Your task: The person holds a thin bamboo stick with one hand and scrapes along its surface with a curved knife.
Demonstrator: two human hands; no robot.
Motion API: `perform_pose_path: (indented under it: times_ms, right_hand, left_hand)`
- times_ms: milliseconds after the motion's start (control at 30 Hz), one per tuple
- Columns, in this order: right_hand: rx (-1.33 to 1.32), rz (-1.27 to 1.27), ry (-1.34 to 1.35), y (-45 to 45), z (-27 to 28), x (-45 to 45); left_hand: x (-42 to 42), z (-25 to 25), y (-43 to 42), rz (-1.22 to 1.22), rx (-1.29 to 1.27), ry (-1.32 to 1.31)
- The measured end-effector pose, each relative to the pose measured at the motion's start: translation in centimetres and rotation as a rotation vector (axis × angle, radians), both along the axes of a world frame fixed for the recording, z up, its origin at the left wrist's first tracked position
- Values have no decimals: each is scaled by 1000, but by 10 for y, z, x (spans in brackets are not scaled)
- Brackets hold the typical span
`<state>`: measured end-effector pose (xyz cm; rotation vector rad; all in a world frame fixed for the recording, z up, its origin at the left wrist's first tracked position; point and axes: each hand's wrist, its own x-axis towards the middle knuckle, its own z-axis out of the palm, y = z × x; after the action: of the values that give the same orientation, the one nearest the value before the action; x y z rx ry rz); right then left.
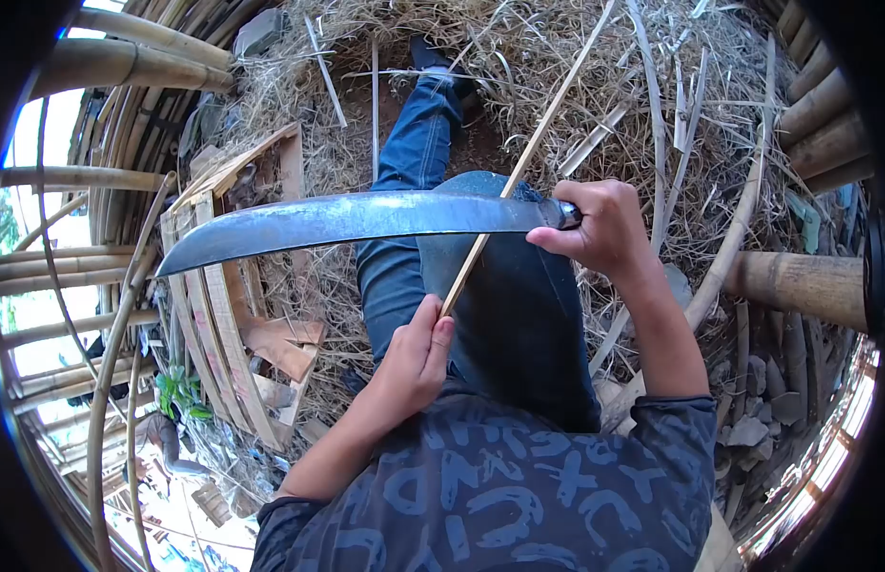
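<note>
Your right hand (600, 224), at about 2 o'clock, has its grip closed firmly round the dark handle (572, 214) of a long knife (318, 221), with no slack showing in the fingers and the thumb laid forward towards the blade. The blade reaches across your lap, its tip out at 9 o'clock. Your left hand (414, 360), just below centre towards 7 o'clock, has its grip pinched closed on the near end of a thin pale strip (552, 114), which slants away to 1 o'clock. The knife passes over the strip close to the handle, above your right thigh (514, 329); whether the edge bites in or only rests there, you cannot tell from this view

The step in hand looks like working the strip with the blade. As a judgement, the next move calls for a steady left hold, a controlled blade angle, and both the left fingers and the thigh clear of the edge

Around you, dry straw (595, 81) covers the ground from 11 to 2 o'clock, wooden slats (234, 343) stand near 8 o'clock, and a thick bamboo pole (795, 289) juts in at 3 o'clock
</note>
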<state>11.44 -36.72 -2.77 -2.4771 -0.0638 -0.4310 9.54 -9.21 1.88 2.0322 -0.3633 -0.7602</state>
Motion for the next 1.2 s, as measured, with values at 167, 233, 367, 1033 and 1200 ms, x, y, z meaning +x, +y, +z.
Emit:
perform_pose_path:
  times_ms: [167, 233, 367, 1033, 1200]
  right_hand:
    - [-84, 32, -107, -14, -8, 9]
    - [-98, 26, -114, -20, -12, 14]
    - [-138, -40, -57, -36, -22, 19]
    - [-307, -92, 94, -15, 16, -6]
    - [-400, 48, -74, 5, 31, -7]
  left_hand:
    - [-4, -3, -1, 13, -5, 11]
    - [-4, -3, -2, 13, -22, 6]
    - [-6, 5, -6, 24, 17, -55]
    - [-10, -5, -8, -43, 83, -347]
    - [-10, -5, -4, -76, 115, -366]
